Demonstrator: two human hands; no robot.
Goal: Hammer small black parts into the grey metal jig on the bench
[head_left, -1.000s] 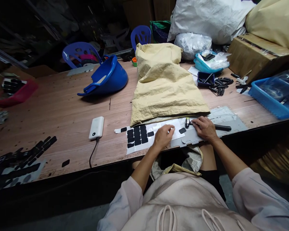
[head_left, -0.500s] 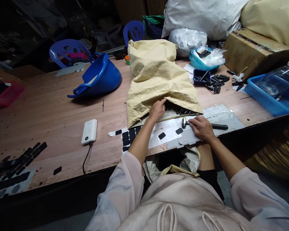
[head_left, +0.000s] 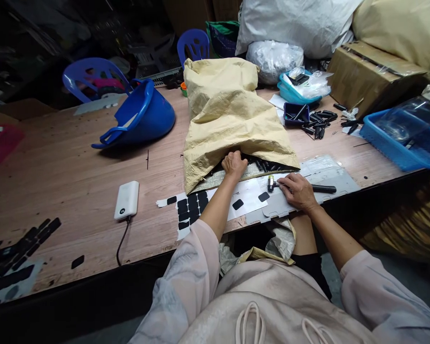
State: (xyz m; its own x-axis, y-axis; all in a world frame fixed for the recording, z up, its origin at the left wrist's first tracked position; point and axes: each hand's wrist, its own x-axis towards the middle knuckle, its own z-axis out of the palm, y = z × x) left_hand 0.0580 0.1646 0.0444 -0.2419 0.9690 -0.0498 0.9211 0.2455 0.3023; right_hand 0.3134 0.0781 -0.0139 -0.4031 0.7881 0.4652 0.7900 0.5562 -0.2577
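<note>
My left hand is at the open mouth of a pale yellow woven sack, over several small black parts inside it. Its fingers are curled, and whatever they grip is hidden. A small hammer with a yellow-and-black head and a black handle lies across a grey board. My right hand is closed over the hammer's thin metal shaft. Left of the board, rounded black stickers sit in rows on a white sheet, with loose black stickers to their right.
A white power bank with a cable lies left of the stickers. A tilted blue basket stands farther back. At right are a purple tray, loose black pieces, a blue bin and a cardboard box.
My left hand has gone from pointing at the sack's raised edge to curled fingers lower in its mouth. My right hand stays over the hammer. The whole view has shifted slightly.
</note>
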